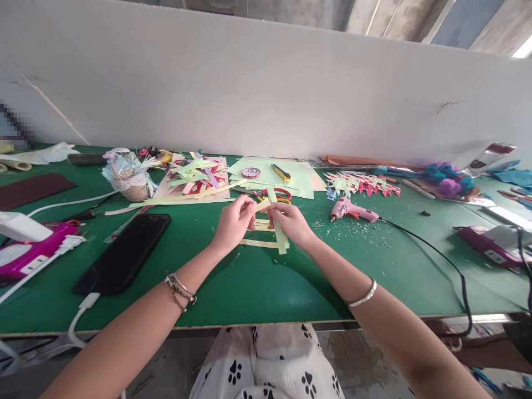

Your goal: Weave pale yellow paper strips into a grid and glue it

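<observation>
Over the middle of the green table, my left hand [235, 219] pinches the left end of a short pale yellow paper strip [262, 205]. My right hand [291, 223] closes on a light green paper strip [281, 239], where the yellow one meets it. Several pale yellow strips [258, 243] lie side by side beneath my hands, running to the green strip. My fingers hide part of where the strips join. Just beyond my hands rest red-handled scissors [284, 194], partly covered by the strips.
A pink glue gun [353, 210] lies right of my hands, its cord trailing off the table edge. A black phone [124, 252] is charging at the left. Behind are paper scraps [199, 172], green sheets [239, 178], a yellow cutter [281, 173] and a tape roll [250, 173].
</observation>
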`<state>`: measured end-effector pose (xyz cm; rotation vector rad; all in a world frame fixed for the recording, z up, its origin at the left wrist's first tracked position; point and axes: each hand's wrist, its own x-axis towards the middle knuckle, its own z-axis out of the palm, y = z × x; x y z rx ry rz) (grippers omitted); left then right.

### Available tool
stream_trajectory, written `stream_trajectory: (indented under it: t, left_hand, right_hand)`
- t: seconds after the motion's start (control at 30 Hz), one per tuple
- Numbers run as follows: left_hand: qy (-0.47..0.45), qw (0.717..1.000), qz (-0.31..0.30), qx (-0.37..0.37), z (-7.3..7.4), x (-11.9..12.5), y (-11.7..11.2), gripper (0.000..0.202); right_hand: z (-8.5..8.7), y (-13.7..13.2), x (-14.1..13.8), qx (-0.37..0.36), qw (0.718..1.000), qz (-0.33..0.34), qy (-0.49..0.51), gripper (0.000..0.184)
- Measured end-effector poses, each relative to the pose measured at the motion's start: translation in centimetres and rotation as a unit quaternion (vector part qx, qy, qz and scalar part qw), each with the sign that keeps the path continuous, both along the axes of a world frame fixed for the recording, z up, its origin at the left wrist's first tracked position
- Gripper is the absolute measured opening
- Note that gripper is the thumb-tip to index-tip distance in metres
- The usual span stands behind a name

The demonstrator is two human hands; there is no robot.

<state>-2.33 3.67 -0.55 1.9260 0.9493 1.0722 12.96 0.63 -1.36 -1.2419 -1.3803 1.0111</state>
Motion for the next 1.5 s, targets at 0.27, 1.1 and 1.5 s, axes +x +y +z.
stream_trajectory:
  t: [0.27, 1.1, 1.5]
  left_hand:
    - [0.030, 0.999, -0.001, 0.036, -0.3, 0.2, -0.3, 0.022]
    - [0.063, 0.997, -0.031, 0.041, 0.9, -1.0, 1.3, 0.025]
    - [0.023, 0.997, 0.064, 0.035, 1.0, -4.4, 5.0, 0.043]
  right_hand:
    - [-0.2, -0.1, -0.5, 0.081, 0.995, -0.025, -0.049, 0.033]
    - [0.6, -1.2, -0.8, 0.265, 0.932, 0.034, -0.246, 0.029]
    - [0.4, -0.7, -0.3, 0.145, 0.977, -0.018, -0.153, 0.032]
